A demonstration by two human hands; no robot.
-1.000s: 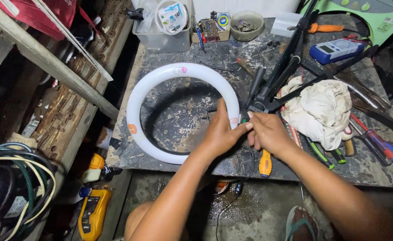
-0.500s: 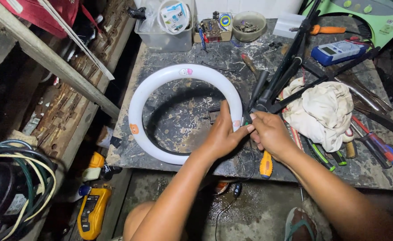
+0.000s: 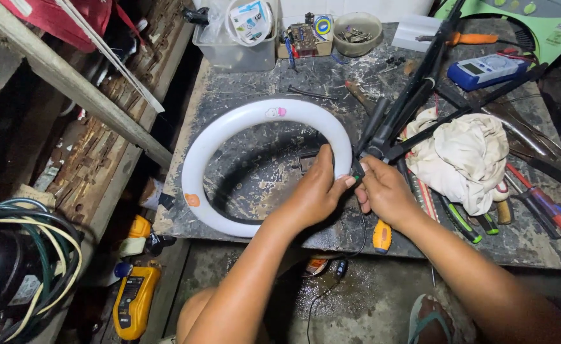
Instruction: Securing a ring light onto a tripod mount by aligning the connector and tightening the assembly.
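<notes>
A white ring light (image 3: 229,130) lies flat on the dark worn workbench (image 3: 255,83), joined at its right side to a black tripod stand (image 3: 414,95). My left hand (image 3: 315,191) grips the ring's right rim from inside, fingers curled over it. My right hand (image 3: 382,191) pinches the small black joint where the ring meets the tripod; the fingertips of both hands almost touch there. A thin black cable hangs from that spot over the bench's front edge.
A crumpled cream cloth (image 3: 465,156) and several screwdrivers (image 3: 541,200) lie to the right. A blue multimeter (image 3: 487,70), a clear plastic box (image 3: 236,38) and a small bowl (image 3: 357,32) stand at the back. A yellow meter (image 3: 134,299) and coiled wires (image 3: 32,255) sit below left.
Both hands stay at the ring's joint with the tripod; the fingers shifted only slightly. The view has drifted a little.
</notes>
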